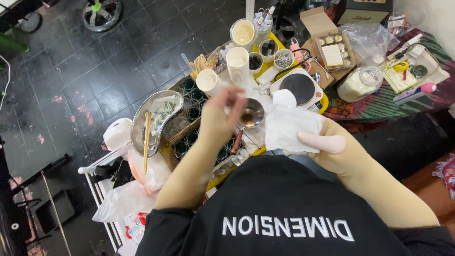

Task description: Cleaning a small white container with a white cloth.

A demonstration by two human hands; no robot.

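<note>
My left hand (222, 116) hovers over a small round metal pan (252, 114) with a wooden handle (236, 141). Its fingers curl down towards the pan's rim and are blurred, so I cannot see whether they pinch anything. My right hand (329, 148) is closed on a crumpled white paper towel (289, 127), held just right of the pan and in front of a black-topped electric hot plate (300, 88). Both hands are over a crowded yellow table (277, 45).
A box of dark green glass jars (193, 113) sits left of the pan, beside a metal bowl (142, 135) with a wooden stick. Behind are stacked paper cups (238, 65), a cardboard box (332, 47) and a jar of white flakes (361, 83). A white wire rack (102, 189) stands lower left.
</note>
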